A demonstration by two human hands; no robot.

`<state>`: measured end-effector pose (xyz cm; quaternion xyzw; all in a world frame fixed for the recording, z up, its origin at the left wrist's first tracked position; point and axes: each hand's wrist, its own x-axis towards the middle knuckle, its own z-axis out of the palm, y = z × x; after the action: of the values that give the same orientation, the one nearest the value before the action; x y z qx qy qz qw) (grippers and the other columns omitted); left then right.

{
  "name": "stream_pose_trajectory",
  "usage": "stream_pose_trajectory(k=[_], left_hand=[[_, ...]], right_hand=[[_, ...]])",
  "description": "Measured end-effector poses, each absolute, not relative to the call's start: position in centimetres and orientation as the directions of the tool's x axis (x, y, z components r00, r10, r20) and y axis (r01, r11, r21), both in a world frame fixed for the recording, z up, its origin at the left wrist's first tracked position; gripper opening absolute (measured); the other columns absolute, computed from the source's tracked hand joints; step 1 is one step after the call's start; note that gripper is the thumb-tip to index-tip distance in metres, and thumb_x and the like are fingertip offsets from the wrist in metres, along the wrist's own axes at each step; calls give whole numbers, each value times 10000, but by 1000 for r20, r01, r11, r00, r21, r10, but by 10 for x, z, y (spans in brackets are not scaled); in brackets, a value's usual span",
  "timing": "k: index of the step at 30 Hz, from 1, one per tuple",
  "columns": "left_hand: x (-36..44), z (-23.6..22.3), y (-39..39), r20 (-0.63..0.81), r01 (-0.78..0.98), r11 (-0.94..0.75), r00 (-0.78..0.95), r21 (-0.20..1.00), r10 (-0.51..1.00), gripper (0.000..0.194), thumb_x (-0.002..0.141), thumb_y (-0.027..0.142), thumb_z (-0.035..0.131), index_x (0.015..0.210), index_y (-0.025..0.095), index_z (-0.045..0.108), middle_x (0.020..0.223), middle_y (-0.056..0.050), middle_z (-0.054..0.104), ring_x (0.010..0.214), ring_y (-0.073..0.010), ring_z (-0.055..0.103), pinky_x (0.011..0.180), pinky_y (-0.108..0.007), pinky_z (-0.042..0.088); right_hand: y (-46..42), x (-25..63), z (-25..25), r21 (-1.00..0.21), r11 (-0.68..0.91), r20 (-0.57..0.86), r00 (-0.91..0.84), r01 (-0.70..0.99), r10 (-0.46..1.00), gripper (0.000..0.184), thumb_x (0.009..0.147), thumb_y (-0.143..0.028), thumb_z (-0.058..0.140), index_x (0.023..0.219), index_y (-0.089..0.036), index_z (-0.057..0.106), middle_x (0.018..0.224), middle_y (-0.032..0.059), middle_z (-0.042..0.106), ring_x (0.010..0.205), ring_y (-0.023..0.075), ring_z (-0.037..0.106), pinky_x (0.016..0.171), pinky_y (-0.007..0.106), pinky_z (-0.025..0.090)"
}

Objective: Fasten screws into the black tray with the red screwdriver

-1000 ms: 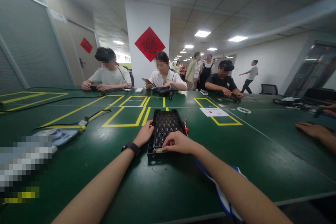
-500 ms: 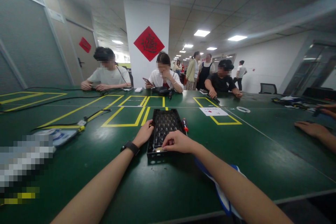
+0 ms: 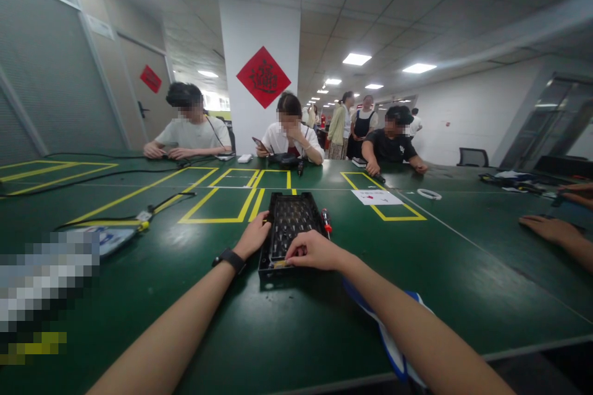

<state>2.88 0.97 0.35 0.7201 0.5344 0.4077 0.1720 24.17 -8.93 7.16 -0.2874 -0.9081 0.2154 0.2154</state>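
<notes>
A black rectangular tray, its floor covered in rows of small raised or hollow shapes, lies lengthwise before me on the green table. My left hand grips its left wall, thumb on the rim. Over the near end is my right hand, its fingers pinched together inside the tray. A small yellowish piece sits in the near compartment, right at those fingertips. What the pinch itself holds is hidden. Just beyond the right wall lies a red-and-black screwdriver.
A blue-and-white bag lies under my right forearm. Left are a cable and a plastic packet. A paper sheet and a white ring lie to the right. Several people sit or stand around; another person's hand rests at right.
My hands and the tray stay nearly in place. The yellowish piece looks less bright at its near side. In the background, a walking person has moved left.
</notes>
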Motion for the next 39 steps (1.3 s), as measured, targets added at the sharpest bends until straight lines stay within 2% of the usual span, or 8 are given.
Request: stream_pose_trajectory(k=[13,21,27,35,39], left_hand=[[30,5,7,407,618,-367,83,695,910,479,729,189,385,1194,91,446,1230,-117,493,1138,-199,452,998,-332,318],[30,6,8,395,608,-361,84,707,915,472,726,179,387,1187,106,450,1215,-106,509,1128,-196,464,992,-337,328],[29,5,9,389,612,-355,83,707,918,472,735,189,386,1196,104,442,1226,-114,496,1128,-205,459,989,-353,327],[29,4,9,394,618,-351,72,704,916,462,734,187,395,1186,111,458,1220,-110,501,1127,-206,462,990,-350,327],[30,4,9,403,619,-357,72,699,913,462,737,193,393,1186,105,457,1230,-109,495,1141,-204,449,1004,-341,313]], right_hand=[[-86,240,67,-632,659,207,-731,408,651,305,702,-377,613,850,-119,681,680,30,620,554,75,482,510,171,377],[-85,240,65,-617,669,225,-721,415,655,293,694,-368,625,858,-131,681,727,38,639,592,84,518,551,178,403],[-83,240,62,-602,675,227,-720,426,656,289,699,-377,617,837,-132,685,653,20,615,544,73,484,504,169,368],[-84,241,64,-619,675,236,-725,401,647,300,700,-375,616,867,-132,675,737,38,636,590,80,495,543,179,388],[-85,241,65,-578,697,230,-734,425,639,292,709,-378,607,852,-133,677,715,30,628,571,75,485,524,176,373]])
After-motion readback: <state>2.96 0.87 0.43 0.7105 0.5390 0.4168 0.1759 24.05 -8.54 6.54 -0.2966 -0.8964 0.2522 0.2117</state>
